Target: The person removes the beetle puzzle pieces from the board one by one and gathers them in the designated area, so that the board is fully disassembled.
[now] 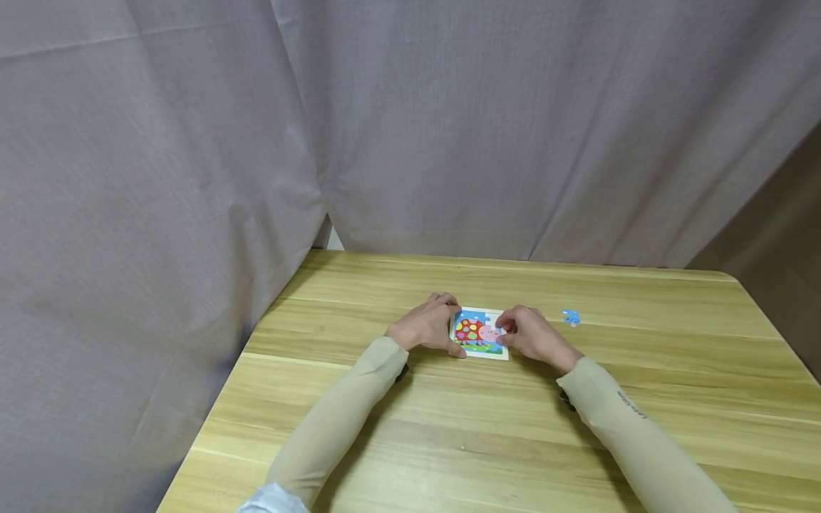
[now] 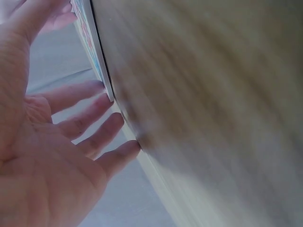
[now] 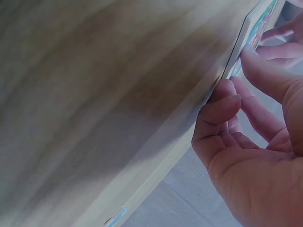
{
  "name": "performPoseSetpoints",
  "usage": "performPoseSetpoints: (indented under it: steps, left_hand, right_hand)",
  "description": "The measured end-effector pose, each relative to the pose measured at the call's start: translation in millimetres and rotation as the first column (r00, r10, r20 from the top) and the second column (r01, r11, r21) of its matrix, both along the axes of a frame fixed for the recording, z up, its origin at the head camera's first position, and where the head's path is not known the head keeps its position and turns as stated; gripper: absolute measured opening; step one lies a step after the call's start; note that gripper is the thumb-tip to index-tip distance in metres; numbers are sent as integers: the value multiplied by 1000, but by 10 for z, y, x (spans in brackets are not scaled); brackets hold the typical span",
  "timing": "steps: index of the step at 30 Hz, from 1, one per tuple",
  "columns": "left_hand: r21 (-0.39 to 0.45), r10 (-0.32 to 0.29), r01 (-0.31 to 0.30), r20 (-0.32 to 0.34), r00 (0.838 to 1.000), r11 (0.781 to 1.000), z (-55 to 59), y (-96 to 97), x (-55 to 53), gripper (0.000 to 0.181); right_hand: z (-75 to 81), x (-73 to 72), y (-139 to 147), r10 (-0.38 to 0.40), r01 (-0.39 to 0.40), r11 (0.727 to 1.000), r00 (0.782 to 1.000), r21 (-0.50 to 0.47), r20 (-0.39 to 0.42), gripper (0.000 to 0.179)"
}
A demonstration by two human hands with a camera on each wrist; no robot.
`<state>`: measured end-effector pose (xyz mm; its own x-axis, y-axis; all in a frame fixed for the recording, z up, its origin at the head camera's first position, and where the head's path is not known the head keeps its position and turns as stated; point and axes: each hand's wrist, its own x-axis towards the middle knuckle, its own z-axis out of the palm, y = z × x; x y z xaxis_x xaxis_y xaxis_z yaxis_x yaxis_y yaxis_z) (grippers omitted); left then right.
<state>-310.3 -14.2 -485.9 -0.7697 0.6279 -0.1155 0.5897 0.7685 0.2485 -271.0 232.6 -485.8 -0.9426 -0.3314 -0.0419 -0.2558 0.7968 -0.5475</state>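
A small puzzle board (image 1: 475, 355) with a white border lies on the table, its picture showing a red spotted shape and a pink face. My left hand (image 1: 428, 326) holds its left side, with the thumb at the near corner and fingertips at the far one; in the left wrist view the spread fingertips touch the table and the board's edge. Over the right side, my right hand (image 1: 531, 335) pinches a pink puzzle piece (image 1: 490, 333) with thumb and forefinger; its other fingers curl. A pale gap shows at the board's upper right.
Right of the board lies a loose blue puzzle piece (image 1: 571, 316). The wooden table (image 1: 442, 442) ends at the back against a grey curtain (image 1: 436, 128), which also hangs along the left side.
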Motion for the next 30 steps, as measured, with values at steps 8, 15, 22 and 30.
performPoseSetpoints:
  steps: [8,15,22,30]
  left_hand:
    - [68,-111,107,50,993,992,15,27,22,64]
    - [52,-78,73,81,994,996,39,57,64,57]
    - [54,-58,54,87,994,997,47,75,83,55]
    - [47,-61,57,80,995,997,47,72,76,56]
  right_hand:
    - [22,-11,-19,-5,5,1000,1000,18,1,19]
    - [14,-25,-46,-13,13,1000,999,-11,45,18]
    - [28,15,-47,-2,3,1000,1000,-23,30,18]
    - [27,26,-30,39,-41,998,999,-49,-32,16]
